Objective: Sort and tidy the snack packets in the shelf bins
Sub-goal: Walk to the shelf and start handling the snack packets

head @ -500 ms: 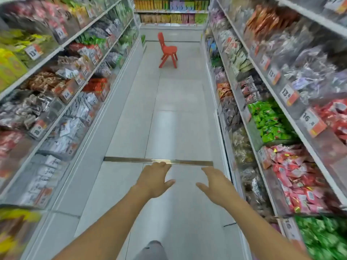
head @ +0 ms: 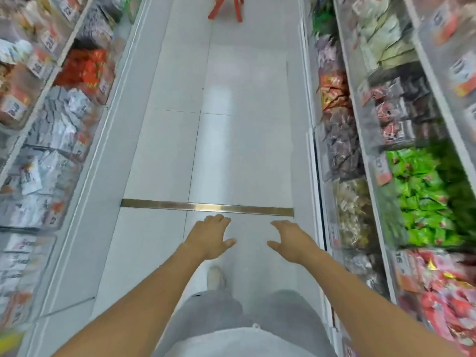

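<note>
I'm holding my left hand [head: 210,237] & right hand [head: 292,240] out over the white tiled aisle floor [head: 244,150], fingers relaxed, straight, gripping nothing. Green foil snack packets [head: 427,197] are sitting in the clear shelf bin by the floor's right edge.

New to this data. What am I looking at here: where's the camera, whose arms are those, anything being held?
There is no robot here. A person wears one wide-angle camera on the head, which looks forward and down, so the two bare arms coming in from the bottom edge are that person's own.

The left hand and the right hand are both stretched out over the floor, palms down, fingers straight. Neither holds anything.

The person stands in a shop aisle. Below the hands you see grey trousers and one shoe. A metal strip crosses the floor just ahead of the fingertips. The legs of a red chair show at the top edge.

Shelf bins of snack packets run along both sides: green packets and pink-red packets on the right, orange-red packets and white packets on the left. The picture is blurred, so the labels cannot be read.
</note>
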{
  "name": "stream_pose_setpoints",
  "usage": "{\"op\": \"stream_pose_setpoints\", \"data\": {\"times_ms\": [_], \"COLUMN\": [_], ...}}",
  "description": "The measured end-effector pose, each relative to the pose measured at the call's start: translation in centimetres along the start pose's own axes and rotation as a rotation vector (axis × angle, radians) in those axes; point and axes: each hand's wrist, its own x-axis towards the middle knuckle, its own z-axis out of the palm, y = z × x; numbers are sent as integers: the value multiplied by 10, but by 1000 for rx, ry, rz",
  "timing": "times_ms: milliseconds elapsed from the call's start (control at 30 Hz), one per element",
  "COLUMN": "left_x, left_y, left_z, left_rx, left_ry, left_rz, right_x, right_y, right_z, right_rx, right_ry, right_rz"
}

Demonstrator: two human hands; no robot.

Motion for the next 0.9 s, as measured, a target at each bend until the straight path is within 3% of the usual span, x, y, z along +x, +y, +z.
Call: {"op": "stream_pose_setpoints", "data": {"times_ms": [167,333,533,900], "left_x": [123,261,382,674], "left_y": [-2,-13,-37,-125], "left_z": [-117,-229,-379,-630], "left_rx": [69,137,44,-49], "left_ry": [-20,8,63,139], "left_rz": [98,81,-33,0], "right_x": [90,215,349,641], "right_y": [4,32,39,-3], "right_z": [-112,-222,-385,-660], "right_rx": [57,128,215,156], "right_ry": [60,102,57,70], "right_rz": [12,-14,7,-21]}}
